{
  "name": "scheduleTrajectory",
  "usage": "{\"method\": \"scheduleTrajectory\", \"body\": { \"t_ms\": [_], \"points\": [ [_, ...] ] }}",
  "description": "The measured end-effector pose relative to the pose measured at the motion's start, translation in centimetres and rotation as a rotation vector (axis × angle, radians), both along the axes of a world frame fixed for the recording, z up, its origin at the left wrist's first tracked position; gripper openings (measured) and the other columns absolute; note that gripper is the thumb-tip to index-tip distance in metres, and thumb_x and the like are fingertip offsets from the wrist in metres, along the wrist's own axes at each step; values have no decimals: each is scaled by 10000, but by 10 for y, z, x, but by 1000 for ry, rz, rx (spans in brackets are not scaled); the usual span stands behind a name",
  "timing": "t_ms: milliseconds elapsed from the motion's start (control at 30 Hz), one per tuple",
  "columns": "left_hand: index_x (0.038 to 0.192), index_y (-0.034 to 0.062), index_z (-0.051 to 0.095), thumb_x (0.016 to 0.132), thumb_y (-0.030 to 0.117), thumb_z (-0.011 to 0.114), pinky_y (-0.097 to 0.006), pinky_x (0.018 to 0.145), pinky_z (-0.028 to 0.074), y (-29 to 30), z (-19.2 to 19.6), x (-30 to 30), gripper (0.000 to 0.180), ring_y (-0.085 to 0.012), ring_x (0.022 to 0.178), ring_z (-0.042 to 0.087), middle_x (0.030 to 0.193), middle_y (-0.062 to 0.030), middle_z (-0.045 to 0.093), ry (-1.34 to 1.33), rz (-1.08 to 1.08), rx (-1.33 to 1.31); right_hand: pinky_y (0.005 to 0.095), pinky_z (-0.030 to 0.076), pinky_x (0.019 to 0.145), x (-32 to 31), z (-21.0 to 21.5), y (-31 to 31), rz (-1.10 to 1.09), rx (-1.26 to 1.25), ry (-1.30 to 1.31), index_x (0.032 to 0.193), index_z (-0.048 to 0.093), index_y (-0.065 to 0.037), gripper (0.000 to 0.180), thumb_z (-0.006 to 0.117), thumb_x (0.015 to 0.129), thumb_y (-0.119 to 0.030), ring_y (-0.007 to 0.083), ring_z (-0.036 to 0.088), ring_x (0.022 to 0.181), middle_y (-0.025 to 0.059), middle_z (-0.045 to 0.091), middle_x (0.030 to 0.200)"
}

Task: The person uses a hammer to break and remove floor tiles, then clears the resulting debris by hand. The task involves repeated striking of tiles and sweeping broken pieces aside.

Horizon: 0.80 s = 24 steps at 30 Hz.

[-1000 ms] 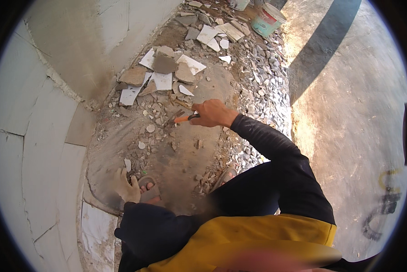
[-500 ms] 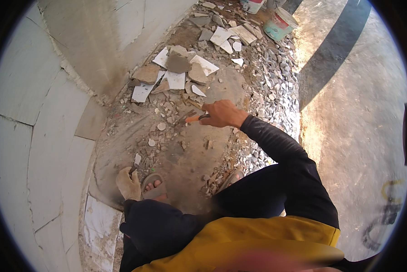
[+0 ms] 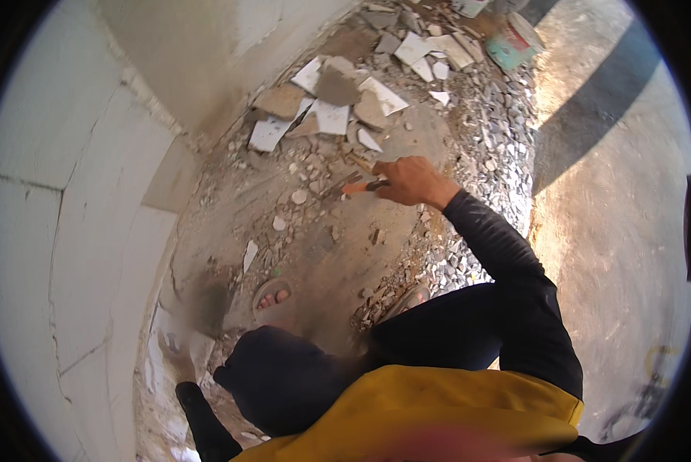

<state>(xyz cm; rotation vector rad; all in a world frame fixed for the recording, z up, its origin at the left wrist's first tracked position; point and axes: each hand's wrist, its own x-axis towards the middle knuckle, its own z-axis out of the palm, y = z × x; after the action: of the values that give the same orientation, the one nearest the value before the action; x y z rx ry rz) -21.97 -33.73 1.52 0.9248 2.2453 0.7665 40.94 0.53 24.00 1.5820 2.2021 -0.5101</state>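
My right hand [image 3: 416,181] is closed on an orange-and-black handled tool [image 3: 358,187], held above the dusty ground; the tool's working end is hard to make out. A thin tan strip [image 3: 360,162] shows beside its fingers. Low on the left, my left hand [image 3: 178,360], in a pale glove, hovers over or touches a dirty white tile slab [image 3: 157,362] by the wall. Motion smears its fingers. A dark blurred patch [image 3: 211,302] lies just beyond it, its nature unclear. Ahead is a pile of broken white tiles [image 3: 332,117] and grey-brown chunks [image 3: 338,86].
A pale block wall [image 3: 91,208] runs along my left. Grey gravel [image 3: 499,146] borders a concrete floor [image 3: 599,231] on the right. A stained bucket [image 3: 512,45] stands at the far right. My sandalled foot [image 3: 275,296] is on the rubble-strewn ground.
My left hand has moved back toward me and left, away from beside my foot. My view has shifted, so the rubble appears further right and higher; my right hand keeps its grip.
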Motion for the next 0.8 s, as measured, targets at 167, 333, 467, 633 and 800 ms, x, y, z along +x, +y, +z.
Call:
{"method": "scheduleTrajectory", "body": {
  "t_ms": [167, 333, 467, 633, 800],
  "points": [
    [1776, 67, 155, 891, 304, 933, -404, 1148, 518, -84, -20, -35, 1202, -281, 1346, 678, 1512, -144, 701, -131, 115, -201, 523, 582, 846, -43, 41, -12, 211, 147, 160, 1227, 766, -127, 327, 787, 905, -184, 406, 756, 951, 166, 774, 957],
    [1766, 14, 98, 906, 312, 936, -357, 1128, 514, -84, -13, -19, 1238, -253, 1329, 698, 1481, -144, 733, -47, 107, -216, 498, 578, 795, -127, 18, -29, 323, 38, 392, 1302, 761, -175, 318, 751, 993, -249, 386, 746, 888, 141, 737, 979],
    [1766, 19, 55, 907, 310, 935, -359, 1116, 524, -68, -15, -17, 1264, -261, 1327, 705, 1478, -152, 735, -101, 110, -171, 494, 596, 803, -205, -46, -29, 450, 20, 488, 1365, 740, -221, 353, 741, 1014, -256, 375, 748, 912, 131, 715, 1025],
    [1772, 39, 29, 886, 300, 953, -378, 1079, 568, -75, -5, -18, 1307, -294, 1329, 718, 1448, -192, 738, -103, 42, -188, 480, 580, 750, -227, -79, -31, 564, -6, 510, 1395, 739, -200, 416, 792, 983, -168, 372, 727, 856, 120, 697, 979],
    [1784, 64, 101, 861, 288, 966, -380, 1078, 587, -67, 21, -7, 1284, -278, 1321, 724, 1440, -203, 730, -97, -53, -235, 488, 596, 797, -146, -40, -17, 464, -75, 281, 1369, 750, -227, 431, 802, 952, -133, 375, 737, 912, 129, 701, 987]
  ]
}}
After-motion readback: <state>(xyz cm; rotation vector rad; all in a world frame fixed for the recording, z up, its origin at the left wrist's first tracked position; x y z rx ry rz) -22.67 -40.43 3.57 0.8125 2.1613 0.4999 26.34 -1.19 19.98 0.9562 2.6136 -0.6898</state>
